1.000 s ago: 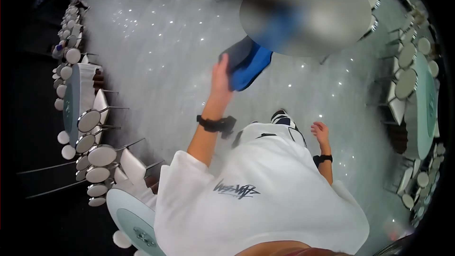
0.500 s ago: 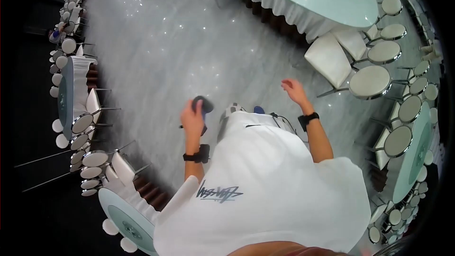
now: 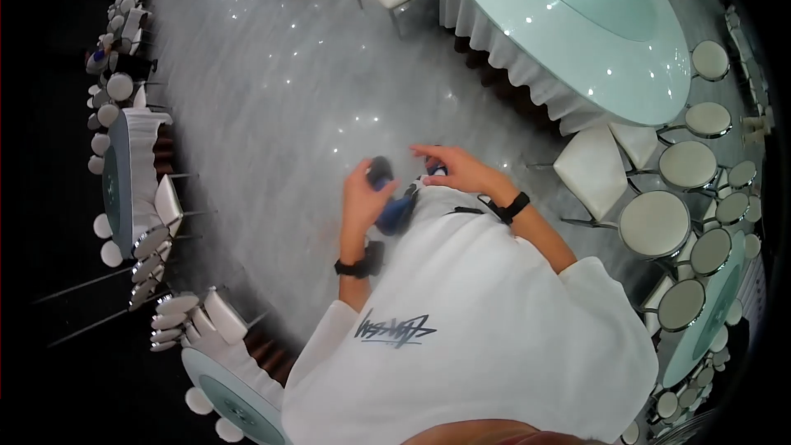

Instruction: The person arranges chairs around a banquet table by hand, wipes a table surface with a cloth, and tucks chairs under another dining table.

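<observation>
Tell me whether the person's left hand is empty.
No, the left hand grips a dark-and-blue object between its thumb and fingers.

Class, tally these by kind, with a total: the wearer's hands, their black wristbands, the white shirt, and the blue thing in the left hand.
Hands: 2 (left hand, right hand)
Wristbands: 2 (left band, right band)
Shirt: 1
Blue thing: 1
Total: 6
</observation>
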`<action>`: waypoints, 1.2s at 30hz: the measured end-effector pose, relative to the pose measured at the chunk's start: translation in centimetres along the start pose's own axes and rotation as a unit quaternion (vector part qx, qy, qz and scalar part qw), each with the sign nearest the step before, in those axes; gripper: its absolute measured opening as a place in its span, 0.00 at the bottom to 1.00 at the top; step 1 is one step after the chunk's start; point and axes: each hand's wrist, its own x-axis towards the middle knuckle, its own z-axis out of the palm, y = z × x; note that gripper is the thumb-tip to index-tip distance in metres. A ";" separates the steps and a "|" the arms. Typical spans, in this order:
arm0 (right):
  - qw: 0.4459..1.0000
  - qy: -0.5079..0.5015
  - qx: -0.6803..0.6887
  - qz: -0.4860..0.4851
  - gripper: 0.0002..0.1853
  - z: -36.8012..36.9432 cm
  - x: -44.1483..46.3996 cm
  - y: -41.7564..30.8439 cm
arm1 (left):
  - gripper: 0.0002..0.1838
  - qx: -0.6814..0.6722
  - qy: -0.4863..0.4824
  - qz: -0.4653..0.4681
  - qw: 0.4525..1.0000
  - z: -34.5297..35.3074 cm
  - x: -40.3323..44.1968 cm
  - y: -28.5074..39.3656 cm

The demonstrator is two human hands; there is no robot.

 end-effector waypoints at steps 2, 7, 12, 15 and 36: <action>0.999 0.031 -0.008 -0.005 0.35 -1.6 2.7 0.6 | 0.25 -0.025 -0.093 0.067 0.993 1.0 5.8 3.4; 0.987 0.146 -0.052 0.031 0.18 -10.7 6.1 3.1 | 0.17 0.104 -0.259 0.226 0.933 3.4 17.5 11.9; 0.912 0.308 -0.270 -0.028 0.08 -18.5 8.1 3.2 | 0.16 0.162 -0.200 0.231 0.938 6.7 27.7 13.1; 0.879 0.414 -0.232 -0.038 0.07 -22.0 9.7 4.2 | 0.19 0.171 -0.197 0.212 0.942 7.6 34.0 13.2; 0.909 0.115 -0.212 0.339 0.12 -50.1 33.3 31.5 | 0.21 0.100 -0.385 0.145 0.906 20.1 77.4 7.7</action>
